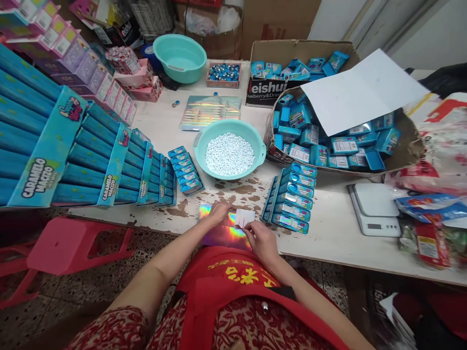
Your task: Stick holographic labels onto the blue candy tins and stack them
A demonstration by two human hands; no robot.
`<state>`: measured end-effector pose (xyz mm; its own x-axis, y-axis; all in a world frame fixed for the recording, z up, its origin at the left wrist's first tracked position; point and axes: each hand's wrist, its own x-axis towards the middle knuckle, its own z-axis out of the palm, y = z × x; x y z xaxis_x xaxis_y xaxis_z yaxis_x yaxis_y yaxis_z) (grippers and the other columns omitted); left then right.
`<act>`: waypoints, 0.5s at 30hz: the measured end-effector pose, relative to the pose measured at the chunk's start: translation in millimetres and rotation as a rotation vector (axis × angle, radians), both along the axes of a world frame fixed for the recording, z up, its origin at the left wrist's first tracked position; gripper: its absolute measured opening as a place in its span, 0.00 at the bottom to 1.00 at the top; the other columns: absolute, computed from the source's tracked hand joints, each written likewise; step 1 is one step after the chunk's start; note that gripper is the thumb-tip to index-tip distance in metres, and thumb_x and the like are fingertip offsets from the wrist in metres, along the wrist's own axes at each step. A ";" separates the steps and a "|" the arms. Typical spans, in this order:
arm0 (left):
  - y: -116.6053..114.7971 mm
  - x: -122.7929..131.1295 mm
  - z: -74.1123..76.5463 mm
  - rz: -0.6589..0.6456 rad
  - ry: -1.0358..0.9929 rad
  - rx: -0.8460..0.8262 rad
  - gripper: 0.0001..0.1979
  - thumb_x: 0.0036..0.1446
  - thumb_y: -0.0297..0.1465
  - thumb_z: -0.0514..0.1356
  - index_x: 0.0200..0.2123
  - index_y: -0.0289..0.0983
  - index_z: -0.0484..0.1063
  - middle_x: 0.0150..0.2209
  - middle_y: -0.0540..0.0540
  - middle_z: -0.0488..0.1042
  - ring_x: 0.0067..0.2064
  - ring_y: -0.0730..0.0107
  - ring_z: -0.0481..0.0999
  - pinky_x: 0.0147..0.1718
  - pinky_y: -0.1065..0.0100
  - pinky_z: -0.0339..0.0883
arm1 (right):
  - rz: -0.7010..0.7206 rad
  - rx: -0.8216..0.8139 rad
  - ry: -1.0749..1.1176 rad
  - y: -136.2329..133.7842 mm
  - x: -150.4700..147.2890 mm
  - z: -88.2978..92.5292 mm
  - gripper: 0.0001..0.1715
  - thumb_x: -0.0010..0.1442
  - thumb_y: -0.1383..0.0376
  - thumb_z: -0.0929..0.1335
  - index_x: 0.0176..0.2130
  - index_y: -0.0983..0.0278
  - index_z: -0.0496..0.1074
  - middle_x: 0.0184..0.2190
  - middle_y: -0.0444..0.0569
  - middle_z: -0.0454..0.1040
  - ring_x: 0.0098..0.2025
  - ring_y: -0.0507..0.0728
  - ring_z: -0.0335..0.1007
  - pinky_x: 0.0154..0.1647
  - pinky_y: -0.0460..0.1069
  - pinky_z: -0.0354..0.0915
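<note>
At the table's front edge lies a shiny rainbow-coloured sheet (pixel 215 236). My left hand (pixel 220 212) rests over its upper part, fingers drawn together near a small white piece with red lines (pixel 246 216). What those fingertips hold, if anything, is too small to make out. The white piece is pinched at its lower right corner by my right hand (pixel 261 238). A row of blue tins (pixel 294 199) stands just right of my hands, and another row of blue tins (pixel 185 170) is up to the left. Beyond is a turquoise basin (pixel 199 155) of small white candies (pixel 229 154).
Blue display boxes (pixel 47 146) crowd the left side. Two cartons of blue tins (pixel 321 150) stand at right, partly under white paper (pixel 361 92). A kitchen scale (pixel 375 214) lies near bagged goods. Farther back are an iridescent sheet (pixel 211 113) and another basin (pixel 180 58).
</note>
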<state>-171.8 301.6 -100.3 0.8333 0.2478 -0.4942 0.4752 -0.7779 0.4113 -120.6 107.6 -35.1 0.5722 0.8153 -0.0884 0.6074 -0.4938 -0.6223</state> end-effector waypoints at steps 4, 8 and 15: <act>-2.2 0.8 24.2 0.163 -0.274 -0.163 0.16 0.60 0.36 0.52 0.49 0.39 0.71 0.48 0.41 0.72 0.53 0.60 0.66 0.53 0.60 0.56 | -0.209 0.221 0.241 -8.1 9.1 42.3 0.14 0.62 0.57 0.63 0.29 0.62 0.68 0.27 0.45 0.71 0.27 0.51 0.64 0.29 0.46 0.61; -21.3 12.5 71.6 0.202 -0.453 -0.871 0.23 0.57 0.39 0.55 0.55 0.39 0.63 0.52 0.41 0.69 0.52 0.63 0.68 0.47 0.64 0.64 | -0.390 0.333 0.317 -11.0 22.0 68.0 0.14 0.59 0.55 0.65 0.30 0.62 0.69 0.25 0.43 0.71 0.26 0.51 0.65 0.28 0.45 0.62; -50.0 55.5 115.2 0.250 -0.266 -1.029 0.12 0.53 0.38 0.57 0.29 0.34 0.69 0.20 0.52 0.66 0.23 0.76 0.66 0.24 0.73 0.61 | -0.703 0.370 0.273 -18.0 45.6 65.7 0.16 0.57 0.52 0.66 0.31 0.63 0.71 0.26 0.45 0.70 0.24 0.51 0.62 0.26 0.46 0.61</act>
<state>-116.3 251.5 14.9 0.9275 -0.0037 -0.3737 0.3721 0.1033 0.9224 -75.0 89.6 30.7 0.9552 0.2804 -0.0942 0.0394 -0.4362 -0.8990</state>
